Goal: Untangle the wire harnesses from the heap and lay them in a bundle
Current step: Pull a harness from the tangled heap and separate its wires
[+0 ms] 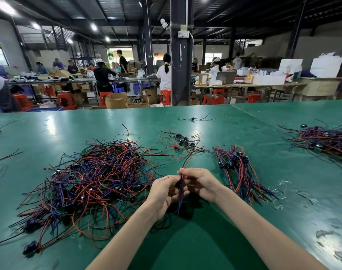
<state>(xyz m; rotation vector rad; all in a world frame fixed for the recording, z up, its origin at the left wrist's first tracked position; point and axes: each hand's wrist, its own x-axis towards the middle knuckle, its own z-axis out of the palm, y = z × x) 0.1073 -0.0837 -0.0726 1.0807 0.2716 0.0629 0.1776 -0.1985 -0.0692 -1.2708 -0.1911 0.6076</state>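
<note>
Red, black and blue wire makes up the one wire harness (181,185) you hold between your hands, lifted above the table (205,246). Your left hand (167,193) curls its fingers round the harness's dark connector and trailing leads. Your right hand (202,184) pinches the red and black leads that rise out past its fingertips. The tangled heap (92,182) lies just left of your left hand, its nearest strands reaching under that wrist. The laid-out bundle (236,168) sits just right of your right hand, with its wires fanning back toward you. A smaller cluster of harnesses (182,141) rests beyond both hands, and a second heap (326,141) lies well off to your right. Past the table's far edge, open cardboard boxes (115,100) stand on the floor; what is in them can't be made out from here. Blue crates (139,87) sit under the benches behind them, their contents hidden too. Bare green surface spreads between your forearms and toward the near edge, and a wide strip lies between the bundle and the second heap. The top is a glossy green mat that reflects the ceiling lights, with scuffed pale marks right of your right forearm. Behind it is a workshop hall with a dark pillar (181,55), red stools (165,96) and people working at long benches.
</note>
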